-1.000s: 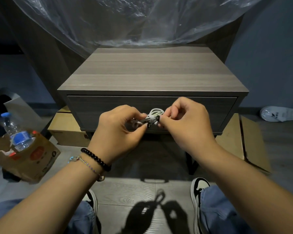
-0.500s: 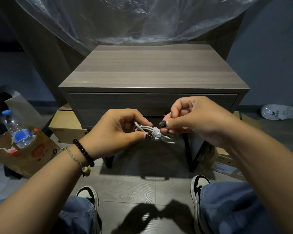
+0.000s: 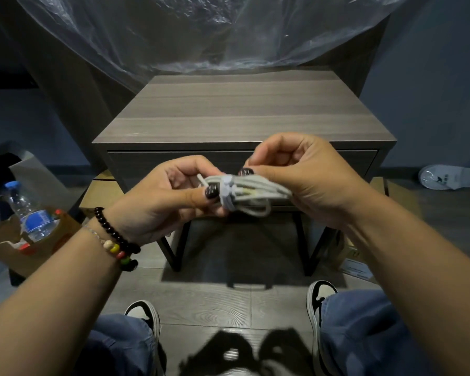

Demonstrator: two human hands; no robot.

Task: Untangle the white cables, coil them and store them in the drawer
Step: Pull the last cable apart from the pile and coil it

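A coiled white cable bundle (image 3: 251,192) hangs in the air between both hands, bound around its middle by wraps of its own cord. My left hand (image 3: 163,200) pinches the bundle's left end, thumb on top beside the wrap. My right hand (image 3: 307,175) grips the right end, fingers curled over it. Behind the hands stands the grey wooden nightstand (image 3: 239,112); its drawer (image 3: 144,165) front is closed and partly hidden by my hands.
Clear plastic sheeting (image 3: 201,31) drapes behind the nightstand. A paper bag (image 3: 8,240) holding a water bottle (image 3: 29,213) sits on the floor at left. Cardboard boxes (image 3: 99,194) lie under and beside the nightstand. A white slipper (image 3: 451,177) lies far right. My shoes (image 3: 319,294) rest below.
Both hands have drawn the bundle closer to me and lower. The coil now lies stretched out sideways between them, with the wrap around its middle showing.
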